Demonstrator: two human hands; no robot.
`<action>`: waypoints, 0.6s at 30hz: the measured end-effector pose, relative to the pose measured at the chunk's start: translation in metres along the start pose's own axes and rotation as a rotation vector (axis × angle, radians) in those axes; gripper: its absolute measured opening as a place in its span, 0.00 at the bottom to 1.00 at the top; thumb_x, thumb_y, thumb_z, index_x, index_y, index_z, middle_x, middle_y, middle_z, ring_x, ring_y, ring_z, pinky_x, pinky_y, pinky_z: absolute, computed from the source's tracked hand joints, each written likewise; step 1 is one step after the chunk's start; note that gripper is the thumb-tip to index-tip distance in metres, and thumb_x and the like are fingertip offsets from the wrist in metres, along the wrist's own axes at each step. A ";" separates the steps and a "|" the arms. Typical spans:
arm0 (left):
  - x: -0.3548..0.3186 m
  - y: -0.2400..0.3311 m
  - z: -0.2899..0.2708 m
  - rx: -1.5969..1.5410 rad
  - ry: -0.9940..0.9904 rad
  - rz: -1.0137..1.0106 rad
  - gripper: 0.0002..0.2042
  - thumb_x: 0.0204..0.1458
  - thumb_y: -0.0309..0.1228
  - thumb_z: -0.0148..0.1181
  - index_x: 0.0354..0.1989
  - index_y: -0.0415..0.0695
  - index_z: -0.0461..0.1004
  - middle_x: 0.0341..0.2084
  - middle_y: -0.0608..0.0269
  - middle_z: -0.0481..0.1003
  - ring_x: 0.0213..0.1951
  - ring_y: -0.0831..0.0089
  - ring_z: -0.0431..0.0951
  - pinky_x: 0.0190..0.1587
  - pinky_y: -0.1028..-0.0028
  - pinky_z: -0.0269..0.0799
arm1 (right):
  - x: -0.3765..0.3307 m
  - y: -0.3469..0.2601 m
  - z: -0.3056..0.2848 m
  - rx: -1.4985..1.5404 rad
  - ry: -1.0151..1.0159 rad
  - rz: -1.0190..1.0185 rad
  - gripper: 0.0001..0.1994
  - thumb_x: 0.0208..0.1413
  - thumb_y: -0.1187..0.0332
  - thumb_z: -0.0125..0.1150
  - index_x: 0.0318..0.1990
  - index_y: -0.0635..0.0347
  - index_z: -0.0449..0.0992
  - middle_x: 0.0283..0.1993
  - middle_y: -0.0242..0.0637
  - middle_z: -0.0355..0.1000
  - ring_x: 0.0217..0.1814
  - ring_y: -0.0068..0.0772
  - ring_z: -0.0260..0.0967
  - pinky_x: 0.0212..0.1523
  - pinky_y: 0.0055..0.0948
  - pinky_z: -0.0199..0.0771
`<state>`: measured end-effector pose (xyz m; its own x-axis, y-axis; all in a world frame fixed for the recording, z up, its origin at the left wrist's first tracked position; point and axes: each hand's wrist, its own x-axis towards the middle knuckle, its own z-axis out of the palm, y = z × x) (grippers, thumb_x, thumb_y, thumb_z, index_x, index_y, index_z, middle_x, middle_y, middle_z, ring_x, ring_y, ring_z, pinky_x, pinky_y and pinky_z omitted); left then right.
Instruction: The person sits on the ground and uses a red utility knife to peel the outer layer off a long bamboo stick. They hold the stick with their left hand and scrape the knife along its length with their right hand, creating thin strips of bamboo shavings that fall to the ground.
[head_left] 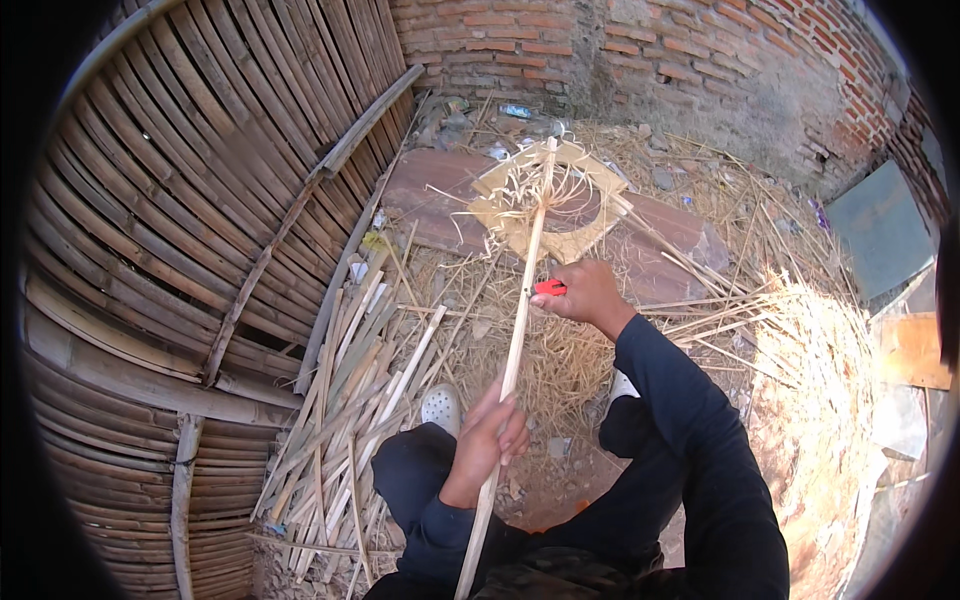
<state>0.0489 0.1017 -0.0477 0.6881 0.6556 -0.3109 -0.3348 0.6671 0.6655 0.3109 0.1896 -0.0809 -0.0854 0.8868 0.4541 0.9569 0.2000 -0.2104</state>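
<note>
Bamboo strip [516, 340] is the longest thing going, slanting up the middle with its far end over a tan board [572, 245] with a big hole, curly shavings [520, 180] bunched there. Left hand [487, 440] is wrapped round the strip lower down; right hand [583, 295] is clamped on a little red tool [549, 288] right at it.

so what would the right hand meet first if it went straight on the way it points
Most likely the pale wooden strip: the right hand points left, and the red tool it holds seems to reach the strip's edge, though exact contact is unclear.
</note>
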 end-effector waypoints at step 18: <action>0.004 -0.012 -0.003 -0.053 -0.028 -0.035 0.25 0.61 0.27 0.39 0.68 0.46 0.49 0.09 0.71 0.55 0.09 0.81 0.54 0.19 0.80 0.55 | -0.011 0.004 -0.034 0.172 -0.316 0.339 0.35 0.51 0.33 0.48 0.16 0.60 0.74 0.15 0.47 0.68 0.20 0.53 0.68 0.25 0.45 0.66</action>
<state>0.0535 0.0977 -0.0587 0.7175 0.6220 -0.3135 -0.3437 0.7076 0.6174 0.3254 0.1661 -0.0573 0.1173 0.9915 0.0559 0.8882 -0.0795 -0.4526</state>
